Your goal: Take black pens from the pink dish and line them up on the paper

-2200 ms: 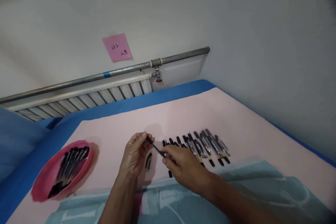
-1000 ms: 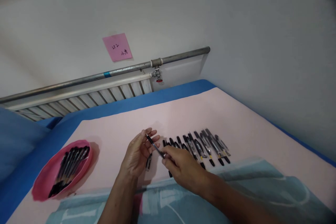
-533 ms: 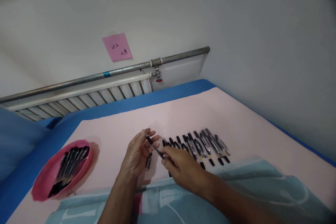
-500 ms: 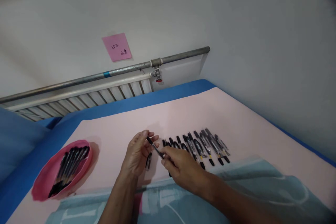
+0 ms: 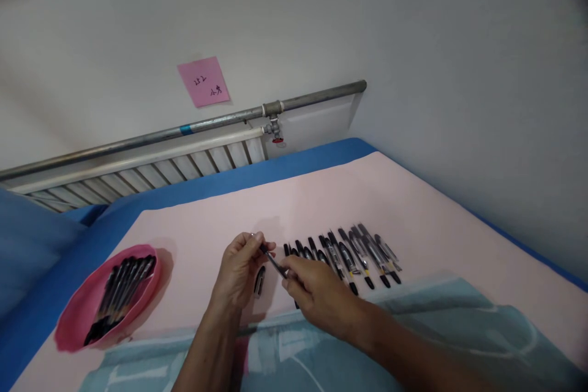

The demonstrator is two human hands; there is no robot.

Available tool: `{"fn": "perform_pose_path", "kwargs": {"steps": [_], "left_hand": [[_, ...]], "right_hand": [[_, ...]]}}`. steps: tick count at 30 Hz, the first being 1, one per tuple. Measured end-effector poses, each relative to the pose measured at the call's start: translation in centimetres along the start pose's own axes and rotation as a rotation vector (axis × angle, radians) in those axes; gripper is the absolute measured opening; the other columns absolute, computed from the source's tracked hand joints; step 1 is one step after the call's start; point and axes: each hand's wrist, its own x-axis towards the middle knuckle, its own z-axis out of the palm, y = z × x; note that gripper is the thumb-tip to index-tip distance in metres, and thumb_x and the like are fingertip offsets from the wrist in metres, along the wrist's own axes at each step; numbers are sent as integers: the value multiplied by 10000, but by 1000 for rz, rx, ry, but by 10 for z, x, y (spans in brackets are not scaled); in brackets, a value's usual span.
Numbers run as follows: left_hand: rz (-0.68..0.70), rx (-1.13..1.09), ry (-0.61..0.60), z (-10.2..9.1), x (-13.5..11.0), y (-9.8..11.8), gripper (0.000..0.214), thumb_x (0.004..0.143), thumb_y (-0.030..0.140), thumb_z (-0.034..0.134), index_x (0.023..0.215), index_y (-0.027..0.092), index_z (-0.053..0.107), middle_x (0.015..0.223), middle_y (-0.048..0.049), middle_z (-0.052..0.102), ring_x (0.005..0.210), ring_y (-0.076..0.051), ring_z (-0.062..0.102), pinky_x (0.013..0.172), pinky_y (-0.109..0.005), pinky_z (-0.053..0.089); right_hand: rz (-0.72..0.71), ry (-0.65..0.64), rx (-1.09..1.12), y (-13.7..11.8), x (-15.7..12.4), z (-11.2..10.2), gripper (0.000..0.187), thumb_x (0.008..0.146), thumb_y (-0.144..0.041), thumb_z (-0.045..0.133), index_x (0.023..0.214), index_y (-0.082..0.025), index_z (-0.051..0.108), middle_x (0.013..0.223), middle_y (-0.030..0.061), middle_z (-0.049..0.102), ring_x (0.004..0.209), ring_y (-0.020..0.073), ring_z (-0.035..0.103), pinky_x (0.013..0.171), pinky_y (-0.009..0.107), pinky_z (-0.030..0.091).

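Observation:
Between my two hands is a slim dark pen (image 5: 274,262), slanting down to the right. My left hand (image 5: 239,266) pinches its upper end between thumb and fingers, partly covering it. The lower end sits in the closed fingers of my right hand (image 5: 316,288). Just below my left fingers, a short black pen cap (image 5: 260,282) lies on the pink cloth (image 5: 206,226). Right of my hands several black and clear pen parts (image 5: 344,254) lie in a slanted row, some with yellow bits; my right hand hides part of the row.
A pink bowl (image 5: 68,324) with several dark pens (image 5: 122,294) stands at left. A light-blue printed cloth (image 5: 450,318) covers the near edge. Behind the blue-edged surface are a radiator (image 5: 184,165), a metal pipe (image 5: 229,117) and a wall with a pink note (image 5: 203,81).
My left thumb and fingers have closed on the pen's upper end, where they were more spread before. My right hand stays nearly in place.

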Motion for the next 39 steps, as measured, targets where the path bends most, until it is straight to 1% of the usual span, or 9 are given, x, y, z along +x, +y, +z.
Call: {"fn": "perform_pose_path", "kwargs": {"steps": [9,12,14,17,19,21,27,33,39], "left_hand": [[-31,-69,-78,0,-2,6,125,632,194,717,638,132,610,708,-22,624,748,-150,608,693,-253,477],[12,43,-87,-1,-4,11,148,663,265,689,684,141,612,760,-27,617,767,-152,594,686,-260,468],[50,290,-42,-6,-3,14,222,713,365,622,749,146,612,791,-38,614,727,-148,580,637,-259,453],[66,953,72,-18,0,15,283,717,436,563,695,155,590,638,-10,579,569,-133,513,532,-244,373],[26,1350,111,-25,2,10,236,638,388,629,580,170,558,516,15,525,496,-130,457,502,-243,303],[-31,1503,84,-30,3,4,204,548,294,683,485,181,526,449,24,490,462,-127,429,495,-244,254],[-84,1265,37,-31,4,3,195,614,280,635,473,182,542,438,-4,519,417,-125,455,449,-229,293],[-80,268,117,-34,9,25,138,685,259,641,690,131,589,650,-34,637,596,-134,610,557,-236,499],[-145,-8,179,-33,11,28,62,764,115,546,743,106,603,680,-62,671,619,-135,647,584,-229,534]], "right_hand": [[133,-150,461,-7,3,-3,118,726,-122,470,789,-170,558,626,-32,494,576,94,441,526,205,313],[164,-166,532,-8,4,-6,126,718,-113,468,785,-166,560,614,-34,494,558,86,430,507,198,306],[162,-102,463,-6,5,-7,125,743,-143,468,816,-170,566,603,-35,487,538,84,413,490,198,292],[170,15,367,-1,6,-10,123,774,-210,478,848,-171,568,615,-28,488,552,93,424,494,204,301],[179,53,349,1,7,-12,135,783,-237,480,865,-171,565,627,-24,494,569,100,441,506,208,318],[173,56,319,1,7,-13,145,787,-242,479,881,-173,566,616,-28,488,567,101,444,510,210,322],[134,-20,168,-2,5,-12,155,790,-192,472,900,-169,579,617,-20,513,571,100,457,521,208,310],[67,-120,107,-3,0,-4,124,788,-191,468,853,-190,573,601,-34,477,536,88,420,497,196,272],[36,-112,97,-4,0,-3,120,785,-181,462,849,-189,564,600,-38,477,544,86,426,510,195,274]]}}
